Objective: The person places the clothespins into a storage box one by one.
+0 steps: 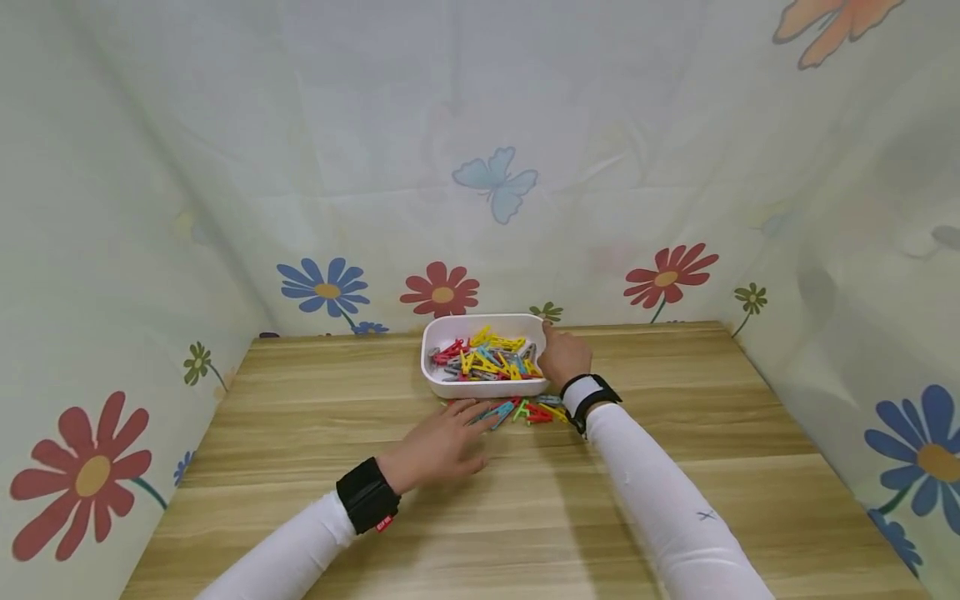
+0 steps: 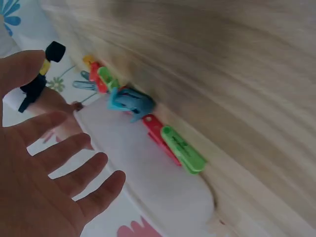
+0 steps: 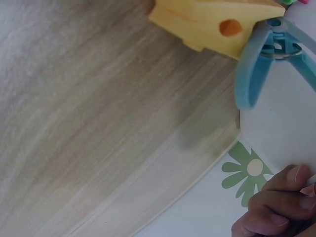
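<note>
A white plastic basket (image 1: 480,388) stands near the back of the table, holding many clothespins (image 1: 486,364) in red, yellow, blue and grey. My right hand (image 1: 566,354) grips its right end, fingers curled at the rim in the right wrist view. Along the front wall lie loose clothespins, among them a blue one (image 1: 502,412), a green one (image 2: 183,149) and a yellow one (image 3: 212,22). My left hand (image 1: 438,446) is spread beside this row, its fingertips near the leftmost pegs. In the left wrist view the left palm shows nothing held.
The wooden table (image 1: 300,417) runs back to a pale cloth backdrop (image 1: 360,167) printed with flowers and a butterfly. Cloth also hangs at the left and right sides. Both wrists wear black bands, one being a left wristband (image 1: 367,495).
</note>
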A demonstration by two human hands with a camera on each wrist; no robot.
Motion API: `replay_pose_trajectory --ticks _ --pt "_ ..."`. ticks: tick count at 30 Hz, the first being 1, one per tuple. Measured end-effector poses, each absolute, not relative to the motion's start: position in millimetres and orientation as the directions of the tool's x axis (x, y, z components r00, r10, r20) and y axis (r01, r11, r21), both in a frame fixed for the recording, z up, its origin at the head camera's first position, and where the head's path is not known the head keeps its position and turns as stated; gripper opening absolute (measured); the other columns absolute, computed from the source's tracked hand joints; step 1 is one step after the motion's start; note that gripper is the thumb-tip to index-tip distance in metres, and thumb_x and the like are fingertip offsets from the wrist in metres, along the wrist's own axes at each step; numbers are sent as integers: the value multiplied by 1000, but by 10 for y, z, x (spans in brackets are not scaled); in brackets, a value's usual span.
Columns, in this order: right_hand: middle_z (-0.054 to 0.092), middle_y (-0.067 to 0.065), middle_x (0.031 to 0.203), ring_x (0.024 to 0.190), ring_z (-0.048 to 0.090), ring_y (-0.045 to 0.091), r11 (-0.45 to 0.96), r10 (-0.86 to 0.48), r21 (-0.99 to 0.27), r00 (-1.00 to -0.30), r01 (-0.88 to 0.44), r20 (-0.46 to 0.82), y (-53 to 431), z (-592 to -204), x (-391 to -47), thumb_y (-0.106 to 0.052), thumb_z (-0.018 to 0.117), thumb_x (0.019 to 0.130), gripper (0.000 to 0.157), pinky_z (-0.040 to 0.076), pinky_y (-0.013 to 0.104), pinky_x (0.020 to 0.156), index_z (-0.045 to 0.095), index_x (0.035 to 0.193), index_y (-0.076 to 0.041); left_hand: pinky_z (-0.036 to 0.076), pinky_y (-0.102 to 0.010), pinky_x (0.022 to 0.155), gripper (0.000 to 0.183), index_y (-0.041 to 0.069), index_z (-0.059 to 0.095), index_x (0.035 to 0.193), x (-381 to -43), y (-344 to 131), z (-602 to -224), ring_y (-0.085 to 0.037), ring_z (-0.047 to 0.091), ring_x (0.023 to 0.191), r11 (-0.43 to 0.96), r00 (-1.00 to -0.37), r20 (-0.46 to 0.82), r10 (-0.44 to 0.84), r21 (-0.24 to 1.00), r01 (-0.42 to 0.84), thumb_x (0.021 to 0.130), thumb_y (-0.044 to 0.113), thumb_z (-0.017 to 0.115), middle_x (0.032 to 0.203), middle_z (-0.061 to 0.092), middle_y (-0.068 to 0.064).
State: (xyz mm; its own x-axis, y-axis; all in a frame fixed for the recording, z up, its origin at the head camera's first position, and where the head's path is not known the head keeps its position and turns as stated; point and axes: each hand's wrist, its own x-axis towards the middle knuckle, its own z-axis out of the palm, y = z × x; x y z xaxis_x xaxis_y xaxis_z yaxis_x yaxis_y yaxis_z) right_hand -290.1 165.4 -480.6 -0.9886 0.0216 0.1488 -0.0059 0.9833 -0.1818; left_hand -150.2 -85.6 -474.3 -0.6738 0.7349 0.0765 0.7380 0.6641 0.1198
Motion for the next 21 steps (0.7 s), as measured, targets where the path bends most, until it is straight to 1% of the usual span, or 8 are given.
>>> replay_pose_trajectory --ticks 2,4,7,9,11,14,19,21 --pt "73 20 93 63 63 29 984 19 -178 -990 -6 140 1650 -4809 -2899 -20 67 83 68 47 41 49 46 147 -16 34 -56 113 65 15 45 148 -1514 -895 -4819 -35 36 144 704 -716 64 695 140 696 92 41 65 154 41 -11" --pt "73 20 93 63 62 29 984 20 -177 -990 -5 139 1646 -4811 -2896 -20 67 83 68 47 42 50 46 147 -16 36 -57 110 59 15 49 145 -1535 -939 -4883 -35 40 140 754 -766 62 639 143 641 93 40 63 150 46 -12" --pt "73 21 97 67 65 31 983 23 -182 -989 -4 144 1648 -4818 -2892 -19 67 83 68 49 44 53 46 147 -16 45 -55 100 54 14 55 140 -1568 -1003 -4957 -35 51 128 819 -829 80 553 132 559 93 37 65 140 54 -12" --pt "73 21 101 71 66 33 983 24 -185 -988 -4 150 1651 -4825 -2894 -19 67 82 67 50 45 55 47 146 -16 50 -53 90 49 12 58 136 -1587 -1037 -4988 -34 58 116 841 -850 90 519 122 527 92 32 66 130 60 -12" --pt "73 21 102 73 67 34 982 23 -188 -988 -6 152 1654 -4832 -2899 -19 67 82 67 51 46 57 47 146 -16 53 -52 80 44 10 62 130 -1599 -1063 -5014 -34 62 105 849 -857 100 506 116 515 90 27 69 121 64 -12" --pt "73 21 100 71 66 33 982 21 -189 -987 -10 159 1657 -4839 -2903 -18 67 82 67 51 45 55 47 146 -16 53 -49 71 35 9 65 120 -1615 -1086 -5047 -32 63 95 843 -848 116 518 100 529 87 20 69 108 65 -11" --pt "71 20 83 58 60 31 981 17 -193 -983 -19 184 1659 -4844 -2902 -15 65 81 67 45 42 47 48 146 -16 50 -41 60 13 11 63 100 -1624 -1103 -5082 -26 63 82 807 -809 164 564 98 582 88 12 66 90 64 -6" --pt "69 19 76 55 58 30 981 16 -193 -982 -21 190 1657 -4845 -2900 -13 64 81 67 42 41 44 48 146 -16 47 -37 56 9 13 61 93 -1621 -1106 -5086 -22 63 76 785 -786 180 592 91 612 88 7 65 84 62 -3"
